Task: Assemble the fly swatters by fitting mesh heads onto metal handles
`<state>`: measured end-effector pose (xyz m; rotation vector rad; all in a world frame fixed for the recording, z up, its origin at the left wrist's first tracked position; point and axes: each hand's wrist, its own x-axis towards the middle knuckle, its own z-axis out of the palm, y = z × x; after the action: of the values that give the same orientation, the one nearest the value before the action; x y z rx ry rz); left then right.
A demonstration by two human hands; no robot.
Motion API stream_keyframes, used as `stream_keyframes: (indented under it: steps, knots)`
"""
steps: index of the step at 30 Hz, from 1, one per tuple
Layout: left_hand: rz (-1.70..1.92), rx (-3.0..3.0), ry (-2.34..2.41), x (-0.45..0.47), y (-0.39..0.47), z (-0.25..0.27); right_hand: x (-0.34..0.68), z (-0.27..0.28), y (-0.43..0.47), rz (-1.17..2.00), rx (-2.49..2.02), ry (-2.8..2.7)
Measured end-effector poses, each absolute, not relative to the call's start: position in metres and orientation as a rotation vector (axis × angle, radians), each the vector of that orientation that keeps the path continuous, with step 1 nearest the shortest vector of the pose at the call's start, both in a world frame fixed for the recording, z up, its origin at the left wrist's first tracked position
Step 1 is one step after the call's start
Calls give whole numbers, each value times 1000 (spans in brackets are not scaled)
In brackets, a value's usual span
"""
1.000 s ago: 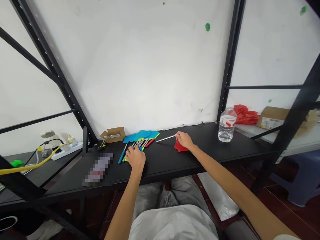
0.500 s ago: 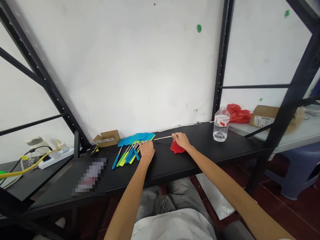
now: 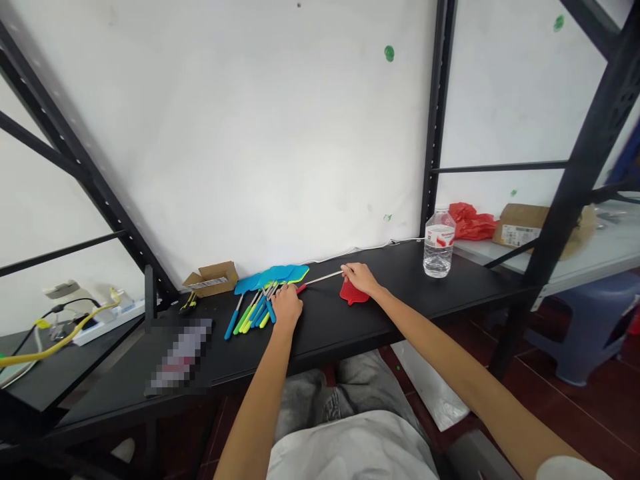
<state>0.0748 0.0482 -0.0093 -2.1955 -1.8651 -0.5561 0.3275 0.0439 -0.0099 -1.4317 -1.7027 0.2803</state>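
Note:
My left hand [image 3: 287,303] is closed around the red handle of a fly swatter, whose thin metal rod [image 3: 324,277] runs right and slightly upward. At the rod's far end, the fingers of my right hand [image 3: 361,277] pinch it. Under that hand shows a red leaf-shaped swatter head [image 3: 354,293]; its join to the rod is hidden. Just left of my left hand lies a pile of fly swatters with overlapping blue heads [image 3: 273,275] and blue, green and yellow handles [image 3: 249,321]. My left hand covers part of the pile.
A water bottle [image 3: 439,243] stands on the black shelf [image 3: 395,303] to the right. At the left are a small open carton [image 3: 213,280], a yellow-black tool [image 3: 189,303] and a blurred-out item [image 3: 181,353]. Black rack posts [image 3: 434,127] rise at both sides.
My left hand has shifted slightly left, and the red handle end now shows beside it. More of the rod is visible between my hands. The view has moved a little.

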Motion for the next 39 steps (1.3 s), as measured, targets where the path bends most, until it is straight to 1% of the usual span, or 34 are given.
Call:
stream_keyframes:
  steps: [6, 14, 21, 25, 31, 35, 39]
  knots:
    - [-679, -2256, -1902, 71, 41, -4, 329, -8, 40, 397, -1217, -1729]
    - [-806, -2285, -1770, 71, 40, -4, 335, -9, 40, 471, -1178, -1613]
    - [-898, -2367, -1639, 73, 38, -3, 337, -12, 47, 690, -1013, -1472]
    - [-932, -2369, -1555, 75, 35, -3, 338, -13, 51, 740, -984, -1397]
    - [-831, -2481, -1559, 79, 28, 2, 338, -13, 48, 636, -1118, -1448]
    - [-761, -2580, -1474, 83, 23, 4, 331, -11, 36, 396, -1267, -1697]
    - [-767, -2645, -1393, 83, 22, 3, 323, -5, 25, 192, -1369, -1902]
